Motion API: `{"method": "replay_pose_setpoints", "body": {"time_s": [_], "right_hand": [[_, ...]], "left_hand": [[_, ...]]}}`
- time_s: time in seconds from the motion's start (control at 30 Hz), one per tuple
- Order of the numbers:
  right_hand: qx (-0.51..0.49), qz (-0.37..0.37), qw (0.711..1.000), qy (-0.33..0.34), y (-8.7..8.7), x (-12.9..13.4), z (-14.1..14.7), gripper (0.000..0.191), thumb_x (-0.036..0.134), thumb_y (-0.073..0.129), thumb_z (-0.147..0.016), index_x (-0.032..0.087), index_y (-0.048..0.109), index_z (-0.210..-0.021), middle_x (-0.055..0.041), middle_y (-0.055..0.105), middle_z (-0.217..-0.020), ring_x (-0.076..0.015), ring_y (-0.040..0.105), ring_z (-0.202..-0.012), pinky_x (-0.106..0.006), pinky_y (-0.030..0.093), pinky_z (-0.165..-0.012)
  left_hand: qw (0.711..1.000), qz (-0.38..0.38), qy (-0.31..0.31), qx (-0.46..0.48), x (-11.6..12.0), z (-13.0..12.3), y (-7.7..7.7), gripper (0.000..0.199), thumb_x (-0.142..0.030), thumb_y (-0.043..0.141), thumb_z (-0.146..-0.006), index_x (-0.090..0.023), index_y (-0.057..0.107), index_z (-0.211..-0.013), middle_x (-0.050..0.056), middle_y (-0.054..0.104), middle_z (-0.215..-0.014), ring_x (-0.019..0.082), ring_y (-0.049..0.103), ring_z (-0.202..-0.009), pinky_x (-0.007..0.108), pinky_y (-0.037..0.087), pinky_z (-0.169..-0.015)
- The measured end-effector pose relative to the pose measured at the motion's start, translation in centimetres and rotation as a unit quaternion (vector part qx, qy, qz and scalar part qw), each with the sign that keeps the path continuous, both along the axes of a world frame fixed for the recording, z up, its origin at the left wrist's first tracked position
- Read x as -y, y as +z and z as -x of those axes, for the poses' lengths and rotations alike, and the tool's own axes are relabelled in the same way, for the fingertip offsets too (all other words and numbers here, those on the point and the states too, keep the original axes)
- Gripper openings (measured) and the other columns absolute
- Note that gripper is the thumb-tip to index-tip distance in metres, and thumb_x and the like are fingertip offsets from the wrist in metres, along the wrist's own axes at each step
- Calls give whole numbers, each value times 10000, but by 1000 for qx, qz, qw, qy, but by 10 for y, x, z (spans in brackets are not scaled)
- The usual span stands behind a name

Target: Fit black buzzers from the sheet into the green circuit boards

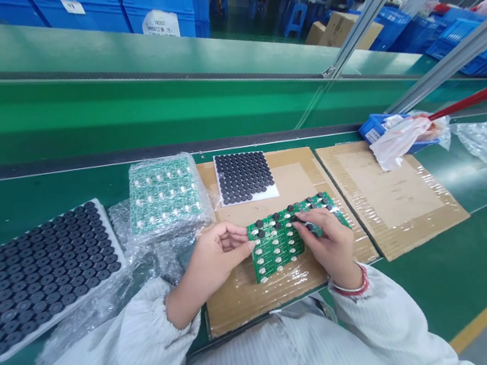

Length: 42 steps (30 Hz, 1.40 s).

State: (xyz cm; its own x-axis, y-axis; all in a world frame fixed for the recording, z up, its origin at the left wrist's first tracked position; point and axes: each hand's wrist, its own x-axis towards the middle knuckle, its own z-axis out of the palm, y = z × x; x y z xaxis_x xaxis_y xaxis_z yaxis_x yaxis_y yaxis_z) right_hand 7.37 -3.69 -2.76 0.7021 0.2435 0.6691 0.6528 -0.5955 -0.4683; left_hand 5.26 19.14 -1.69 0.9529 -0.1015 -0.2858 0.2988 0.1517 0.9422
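Note:
A green circuit board panel (pixel 268 257) with rows of white parts is held tilted above the cardboard. Round black pieces sit along its upper rows. My left hand (pixel 218 254) grips the panel's left edge between thumb and fingers. Over the panel's upper middle, my right hand (pixel 329 240) has thumb and forefinger pinched close together at a black round piece (pixel 295 218); the fingers partly hide it. Behind the panel lies a white sheet (pixel 268 192) bearing rows of black round pieces (pixel 242 173).
Left stands a foam tray of larger black round parts (pixel 44 263). Beside it, bubble wrap (pixel 157 251) surrounds a stack of circuit boards (pixel 162 192). Cardboard (pixel 244 305) lies underneath, with another cardboard sheet (pixel 425 221) to the right. A blue bin (pixel 373 128) and metal post (pixel 377 7) stand beyond.

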Motion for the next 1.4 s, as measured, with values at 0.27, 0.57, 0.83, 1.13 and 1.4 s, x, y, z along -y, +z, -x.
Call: {"method": "replay_pose_setpoints", "body": {"time_s": [0.27, 0.57, 0.83, 1.13, 1.4], "right_hand": [[10, 8, 1000, 11, 0, 0, 0, 196, 111, 609, -867, 252, 623, -1002, -28, 667, -914, -211, 622, -809, -411, 536, -731], [10, 27, 999, 22, -3, 3, 0, 295, 50, 599, -857, 271, 638, -1049, -25, 661, -976, -217, 615, -850, -429, 532, -749], [17, 45, 998, 28, -6, 4, 2, 388, 8, 586, -850, 287, 616, -1119, -25, 653, -1014, -218, 606, -886, -421, 533, -756], [24, 57, 998, 31, -5, 3, 2, 369, -16, 578, -851, 246, 622, -1106, -48, 649, -1023, -213, 596, -895, -413, 526, -765], [29, 81, 996, 35, -8, 5, 2, 427, -36, 549, -855, 246, 591, -1173, -60, 629, -1073, -219, 575, -931, -420, 516, -798]], "left_hand": [[1000, -6, -15, 8, -1, 1, -2, 246, -208, 772, -591, -156, 611, -770, -5, 654, -743, 109, 615, -693, 259, 517, -695], [1000, 3, -16, 12, -1, 1, -4, 220, -226, 758, -619, -161, 611, -770, -15, 653, -745, 95, 616, -691, 238, 514, -687], [1000, 0, -17, 8, -1, 0, -1, 224, -178, 763, -596, -159, 610, -759, -18, 655, -739, 97, 615, -690, 238, 512, -689], [1000, -4, -10, 2, -2, 0, 0, 242, -148, 770, -566, -153, 601, -739, -33, 635, -704, 84, 600, -664, 223, 498, -670], [1000, -6, -9, 4, 0, -1, 1, 216, -164, 759, -585, -153, 596, -726, -40, 628, -685, 70, 592, -645, 207, 492, -654]]}}
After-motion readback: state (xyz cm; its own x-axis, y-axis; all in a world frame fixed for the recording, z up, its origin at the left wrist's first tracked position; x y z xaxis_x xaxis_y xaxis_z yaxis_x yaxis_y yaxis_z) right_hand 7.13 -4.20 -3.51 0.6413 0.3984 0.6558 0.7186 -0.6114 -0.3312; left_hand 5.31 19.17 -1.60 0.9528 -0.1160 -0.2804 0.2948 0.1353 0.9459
